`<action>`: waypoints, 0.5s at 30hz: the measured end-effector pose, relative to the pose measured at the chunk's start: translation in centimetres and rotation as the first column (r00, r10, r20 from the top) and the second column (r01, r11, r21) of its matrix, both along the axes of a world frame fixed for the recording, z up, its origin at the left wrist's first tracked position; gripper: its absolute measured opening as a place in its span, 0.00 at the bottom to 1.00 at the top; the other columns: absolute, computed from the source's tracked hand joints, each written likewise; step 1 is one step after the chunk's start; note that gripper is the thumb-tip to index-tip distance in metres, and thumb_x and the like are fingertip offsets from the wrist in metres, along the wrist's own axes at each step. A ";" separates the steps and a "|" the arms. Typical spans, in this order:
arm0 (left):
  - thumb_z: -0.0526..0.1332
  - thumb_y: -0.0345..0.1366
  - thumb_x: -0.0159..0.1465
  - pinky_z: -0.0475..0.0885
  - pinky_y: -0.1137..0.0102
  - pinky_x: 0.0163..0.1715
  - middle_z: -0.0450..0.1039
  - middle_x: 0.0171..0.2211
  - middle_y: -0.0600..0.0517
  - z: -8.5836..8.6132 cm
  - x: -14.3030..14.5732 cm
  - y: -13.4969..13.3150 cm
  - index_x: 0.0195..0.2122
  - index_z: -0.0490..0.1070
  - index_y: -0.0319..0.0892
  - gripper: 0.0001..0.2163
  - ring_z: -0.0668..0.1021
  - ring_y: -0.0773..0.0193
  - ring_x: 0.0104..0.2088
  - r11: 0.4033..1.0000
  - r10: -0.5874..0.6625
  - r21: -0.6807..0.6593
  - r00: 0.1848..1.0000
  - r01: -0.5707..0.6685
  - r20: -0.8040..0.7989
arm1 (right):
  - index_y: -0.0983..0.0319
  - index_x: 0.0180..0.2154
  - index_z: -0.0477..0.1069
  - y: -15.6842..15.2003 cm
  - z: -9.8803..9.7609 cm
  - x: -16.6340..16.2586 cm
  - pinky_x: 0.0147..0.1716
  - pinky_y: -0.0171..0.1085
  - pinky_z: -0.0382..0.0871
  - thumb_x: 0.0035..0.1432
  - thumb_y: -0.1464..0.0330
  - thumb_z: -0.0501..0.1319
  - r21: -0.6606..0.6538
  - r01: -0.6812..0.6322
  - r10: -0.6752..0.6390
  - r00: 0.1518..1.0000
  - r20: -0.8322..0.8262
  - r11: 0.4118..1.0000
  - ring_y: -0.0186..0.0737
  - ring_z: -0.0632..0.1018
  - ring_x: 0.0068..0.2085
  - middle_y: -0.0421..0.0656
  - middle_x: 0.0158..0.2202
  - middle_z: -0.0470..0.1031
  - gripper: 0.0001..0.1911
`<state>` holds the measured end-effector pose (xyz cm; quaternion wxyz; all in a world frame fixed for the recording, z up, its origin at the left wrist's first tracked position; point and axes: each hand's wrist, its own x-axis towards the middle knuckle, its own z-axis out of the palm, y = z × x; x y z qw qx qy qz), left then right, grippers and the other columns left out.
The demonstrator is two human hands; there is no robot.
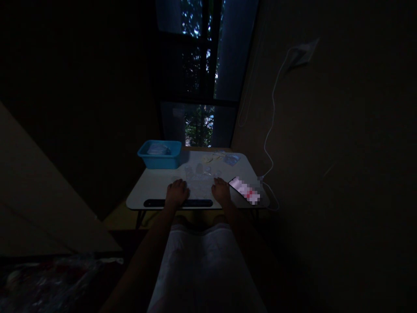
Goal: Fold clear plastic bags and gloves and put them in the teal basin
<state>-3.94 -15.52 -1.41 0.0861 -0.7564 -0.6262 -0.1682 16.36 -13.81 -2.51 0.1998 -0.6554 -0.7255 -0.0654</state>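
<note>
Gloom is blurring the plastic [199, 170] lying between and beyond the left hand [177, 191] and right hand [221, 191]; whether fingers are gripping, I cannot tell. The table [147, 187] is showing bare room front-left, a phone [241, 187] crowding its right edge.

Clear plastic pcs [199, 169], thin & see-through, lie loose on white tbl [146, 187] betw. & just beyond L hand [177, 192] and R hand [221, 192]; exact shapes too dim to ID. Phone [243, 189] lies face up, screen lit but blurred, set at a slant just beside R hand; contact unclear.
</note>
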 end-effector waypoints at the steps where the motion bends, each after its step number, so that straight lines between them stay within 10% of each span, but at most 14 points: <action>1: 0.47 0.38 0.60 0.59 0.59 0.49 0.63 0.52 0.43 0.0 0.0 0.0 0.46 0.65 0.40 0.16 0.64 0.55 0.53 1.000 0.001 -0.002 1.000 -0.001 -0.002 | 0.66 0.53 0.61 0.0 0.0 0.0 0.53 0.40 0.51 0.57 0.68 0.45 0.001 -0.002 0.002 1.000 0.001 1.000 0.41 0.62 0.55 0.50 0.54 0.64 0.22; 15: 0.49 0.38 0.60 0.61 0.58 0.48 0.64 0.51 0.41 0.1 0.0 -0.2 0.46 0.65 0.39 0.15 0.65 0.54 0.52 1.000 -0.012 0.013 1.000 0.011 0.006 | 0.66 0.52 0.62 0.0 0.0 0.0 0.52 0.41 0.52 0.57 0.68 0.46 0.002 -0.006 0.006 1.000 0.002 1.000 0.42 0.62 0.55 0.51 0.54 0.64 0.21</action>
